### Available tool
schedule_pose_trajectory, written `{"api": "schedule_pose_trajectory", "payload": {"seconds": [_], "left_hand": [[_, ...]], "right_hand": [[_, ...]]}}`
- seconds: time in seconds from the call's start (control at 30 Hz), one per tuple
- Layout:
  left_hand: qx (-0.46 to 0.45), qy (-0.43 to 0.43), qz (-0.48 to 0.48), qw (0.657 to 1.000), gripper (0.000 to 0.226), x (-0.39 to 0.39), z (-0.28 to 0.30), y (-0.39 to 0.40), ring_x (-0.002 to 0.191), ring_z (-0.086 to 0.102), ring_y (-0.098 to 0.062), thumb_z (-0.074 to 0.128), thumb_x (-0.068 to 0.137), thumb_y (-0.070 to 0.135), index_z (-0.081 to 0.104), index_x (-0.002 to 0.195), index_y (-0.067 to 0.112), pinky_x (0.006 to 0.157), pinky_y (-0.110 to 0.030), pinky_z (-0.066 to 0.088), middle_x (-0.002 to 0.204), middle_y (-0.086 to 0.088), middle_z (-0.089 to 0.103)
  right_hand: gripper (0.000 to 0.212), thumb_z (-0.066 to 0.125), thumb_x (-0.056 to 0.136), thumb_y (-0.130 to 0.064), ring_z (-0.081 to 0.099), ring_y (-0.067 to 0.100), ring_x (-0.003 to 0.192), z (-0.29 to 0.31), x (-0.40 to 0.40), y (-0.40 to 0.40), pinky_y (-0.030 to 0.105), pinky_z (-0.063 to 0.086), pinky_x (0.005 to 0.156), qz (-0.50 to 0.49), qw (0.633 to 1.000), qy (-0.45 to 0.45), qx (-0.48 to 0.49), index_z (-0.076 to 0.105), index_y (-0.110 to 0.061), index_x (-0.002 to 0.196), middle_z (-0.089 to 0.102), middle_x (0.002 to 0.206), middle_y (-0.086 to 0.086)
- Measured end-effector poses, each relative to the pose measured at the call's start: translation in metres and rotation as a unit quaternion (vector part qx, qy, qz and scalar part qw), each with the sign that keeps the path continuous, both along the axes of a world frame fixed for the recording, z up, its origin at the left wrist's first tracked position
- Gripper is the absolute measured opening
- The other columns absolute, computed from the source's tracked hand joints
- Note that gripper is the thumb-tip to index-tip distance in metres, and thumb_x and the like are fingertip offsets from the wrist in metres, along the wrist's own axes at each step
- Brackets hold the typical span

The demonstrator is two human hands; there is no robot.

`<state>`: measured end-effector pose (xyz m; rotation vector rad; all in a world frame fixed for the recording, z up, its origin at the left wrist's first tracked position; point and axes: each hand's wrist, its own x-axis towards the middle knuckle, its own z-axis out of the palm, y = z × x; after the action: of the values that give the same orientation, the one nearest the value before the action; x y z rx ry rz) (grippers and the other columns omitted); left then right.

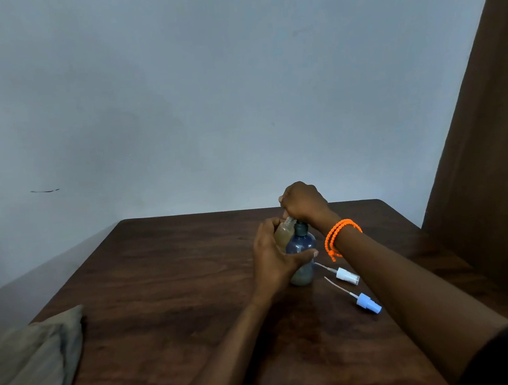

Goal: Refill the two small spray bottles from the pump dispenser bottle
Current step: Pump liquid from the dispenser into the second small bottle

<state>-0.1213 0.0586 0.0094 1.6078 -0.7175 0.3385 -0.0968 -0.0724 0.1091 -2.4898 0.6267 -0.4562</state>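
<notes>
at the wooden surface (175,291), a person's right hand (304,201) is fisted over the pump bottle (302,249), while the left hand (275,253) grips a small spray bottle (284,234) tilted against it; two spray caps (347,275) lie just beside

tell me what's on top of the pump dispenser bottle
The right hand is closed over the top of the pump dispenser bottle, covering its pump head. The spout itself cannot be seen.

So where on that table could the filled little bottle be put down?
The table is bare between the folded cloth and the left hand. It is crowded right of the pump bottle, where the white sprayer and blue sprayer lie.
</notes>
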Motion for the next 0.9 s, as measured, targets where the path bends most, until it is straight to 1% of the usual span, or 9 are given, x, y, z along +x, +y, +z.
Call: {"api": "schedule_pose_trajectory", "payload": {"seconds": [0.1,0.27,0.37,0.47,0.57,0.67,0.73,0.83,0.9], "left_hand": [[0.001,0.002,0.001,1.000,0.066,0.000,0.000,0.001,0.092,0.063,-0.011,0.100,0.051,0.033,0.058,0.103,0.031,0.076,-0.039,0.057,0.103,0.006,0.063],[0.000,-0.003,0.000,1.000,0.068,-0.002,0.002,0.000,0.094,0.064,-0.012,0.100,0.051,0.033,0.060,0.106,0.027,0.078,-0.040,0.057,0.105,0.004,0.063],[0.000,-0.004,0.000,1.000,0.068,0.000,0.001,0.000,0.094,0.065,-0.012,0.099,0.051,0.035,0.060,0.107,0.028,0.078,-0.041,0.058,0.105,0.005,0.063],[-0.002,0.003,0.001,1.000,0.067,0.000,0.000,-0.001,0.093,0.064,-0.011,0.099,0.051,0.033,0.060,0.105,0.028,0.077,-0.040,0.058,0.104,0.005,0.063],[-0.003,0.006,0.003,1.000,0.067,0.000,0.001,0.000,0.093,0.065,-0.012,0.100,0.050,0.034,0.060,0.104,0.028,0.076,-0.041,0.058,0.104,0.005,0.064],[0.001,0.005,0.001,1.000,0.067,-0.002,0.001,0.000,0.094,0.064,-0.009,0.100,0.051,0.033,0.060,0.105,0.029,0.077,-0.037,0.058,0.105,0.007,0.063],[-0.001,0.006,0.005,1.000,0.067,-0.003,0.003,0.000,0.093,0.064,-0.008,0.101,0.051,0.030,0.060,0.104,0.029,0.077,-0.035,0.058,0.105,0.007,0.063],[-0.005,0.008,0.000,1.000,0.066,-0.001,0.002,0.000,0.092,0.064,-0.008,0.101,0.051,0.028,0.060,0.102,0.028,0.077,-0.034,0.057,0.104,0.004,0.064],[-0.003,0.009,-0.005,1.000,0.066,0.000,0.002,0.000,0.093,0.064,-0.009,0.100,0.051,0.029,0.060,0.104,0.027,0.077,-0.034,0.057,0.104,0.004,0.064]], "right_hand": [[0.023,0.051,0.088,-0.023,0.066,0.026,0.080,-0.003,-0.003,0.000,0.031,0.049,0.060,-0.002,1.000,-0.005,-0.011,0.066,-0.010,0.077,0.073,0.080,0.006],[0.024,0.050,0.087,-0.025,0.068,0.027,0.082,0.008,-0.005,-0.002,0.039,0.058,0.073,0.006,1.000,-0.005,-0.007,0.067,-0.010,0.082,0.075,0.080,0.006],[0.024,0.051,0.089,-0.025,0.069,0.026,0.082,0.006,-0.003,-0.002,0.040,0.059,0.076,0.011,1.000,-0.008,-0.006,0.068,-0.010,0.083,0.075,0.081,0.006],[0.025,0.050,0.090,-0.024,0.068,0.026,0.080,0.000,-0.002,0.000,0.037,0.056,0.069,0.002,1.000,-0.013,-0.015,0.067,-0.009,0.079,0.075,0.080,0.006],[0.024,0.050,0.089,-0.023,0.067,0.026,0.078,0.001,-0.004,0.001,0.032,0.051,0.062,-0.004,1.000,-0.013,-0.026,0.063,-0.012,0.073,0.074,0.079,0.006],[0.023,0.052,0.091,-0.025,0.066,0.026,0.079,0.006,-0.004,0.000,0.030,0.048,0.060,-0.002,1.000,0.001,-0.028,0.065,-0.011,0.078,0.073,0.081,0.006],[0.022,0.052,0.091,-0.025,0.066,0.025,0.080,0.010,-0.002,-0.002,0.031,0.051,0.062,0.006,1.000,0.009,-0.018,0.066,-0.011,0.081,0.073,0.081,0.004],[0.023,0.053,0.090,-0.027,0.068,0.026,0.084,0.008,0.003,-0.006,0.037,0.057,0.074,0.012,1.000,0.018,-0.004,0.068,-0.011,0.086,0.075,0.084,0.006],[0.024,0.053,0.090,-0.028,0.068,0.026,0.084,0.001,0.005,-0.007,0.038,0.058,0.076,0.010,1.000,0.009,-0.007,0.069,-0.011,0.085,0.075,0.084,0.007]]}}
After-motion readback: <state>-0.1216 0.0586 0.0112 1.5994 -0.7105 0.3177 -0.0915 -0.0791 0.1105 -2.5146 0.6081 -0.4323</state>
